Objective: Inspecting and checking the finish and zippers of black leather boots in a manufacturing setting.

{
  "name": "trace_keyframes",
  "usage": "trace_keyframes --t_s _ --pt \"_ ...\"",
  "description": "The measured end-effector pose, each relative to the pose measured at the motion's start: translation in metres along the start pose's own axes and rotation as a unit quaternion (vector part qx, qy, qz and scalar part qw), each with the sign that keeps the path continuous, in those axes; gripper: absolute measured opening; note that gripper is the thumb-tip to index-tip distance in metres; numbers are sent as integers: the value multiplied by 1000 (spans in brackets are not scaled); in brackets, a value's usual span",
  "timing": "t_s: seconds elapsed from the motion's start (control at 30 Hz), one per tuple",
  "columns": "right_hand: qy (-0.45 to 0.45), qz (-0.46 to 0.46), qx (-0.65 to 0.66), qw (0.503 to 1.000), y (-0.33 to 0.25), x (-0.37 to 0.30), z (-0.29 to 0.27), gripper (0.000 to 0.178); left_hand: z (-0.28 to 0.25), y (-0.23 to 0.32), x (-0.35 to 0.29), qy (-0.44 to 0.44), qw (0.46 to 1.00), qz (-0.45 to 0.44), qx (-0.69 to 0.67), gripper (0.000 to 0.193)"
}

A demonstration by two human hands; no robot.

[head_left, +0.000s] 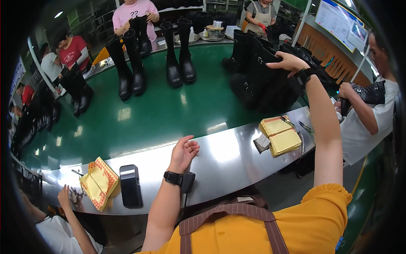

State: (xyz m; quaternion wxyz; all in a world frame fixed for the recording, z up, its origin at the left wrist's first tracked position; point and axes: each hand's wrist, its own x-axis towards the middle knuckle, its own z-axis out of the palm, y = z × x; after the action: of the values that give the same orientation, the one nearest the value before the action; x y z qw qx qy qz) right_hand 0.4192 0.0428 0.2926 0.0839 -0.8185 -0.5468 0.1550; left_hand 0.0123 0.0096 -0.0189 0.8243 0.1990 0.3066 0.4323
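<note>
My right hand (291, 63) is stretched out over a cluster of black boots (256, 70) on the right of the green surface. Its thumb and fingers are apart, close to the boot tops, and nothing shows in its grasp; whether it touches a boot I cannot tell. My left hand (185, 153) hovers above the metal edge (222, 148), empty, its thumb out and its fingers loosely curled. Two upright pairs of tall black boots stand farther off, one pair (180, 55) at the middle and another (127, 67) to its left.
Yellow paper stacks lie on the metal edge, one (281, 135) at right beside pens, one (100, 182) at left. A black phone (130, 186) rests near the left stack. Co-workers surround the green table (169, 112); one at right holds a black boot (368, 93).
</note>
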Motion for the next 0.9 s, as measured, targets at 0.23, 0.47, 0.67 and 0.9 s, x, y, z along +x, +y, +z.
trace_keyframes --t_s 0.23,0.47,0.67,0.9 --pt "161 -34 -5 986 -10 38 23 74 2 1 -3 -8 1000 1 22 22" --pt "360 -318 -116 870 -101 13 11 52 10 1 -10 16 998 8 57 21" --pt "248 -358 42 899 -202 5 -8 47 12 6 -11 18 998 5 54 21" --pt "340 -443 60 828 -315 -34 103 46 5 4 -12 16 999 6 44 20"
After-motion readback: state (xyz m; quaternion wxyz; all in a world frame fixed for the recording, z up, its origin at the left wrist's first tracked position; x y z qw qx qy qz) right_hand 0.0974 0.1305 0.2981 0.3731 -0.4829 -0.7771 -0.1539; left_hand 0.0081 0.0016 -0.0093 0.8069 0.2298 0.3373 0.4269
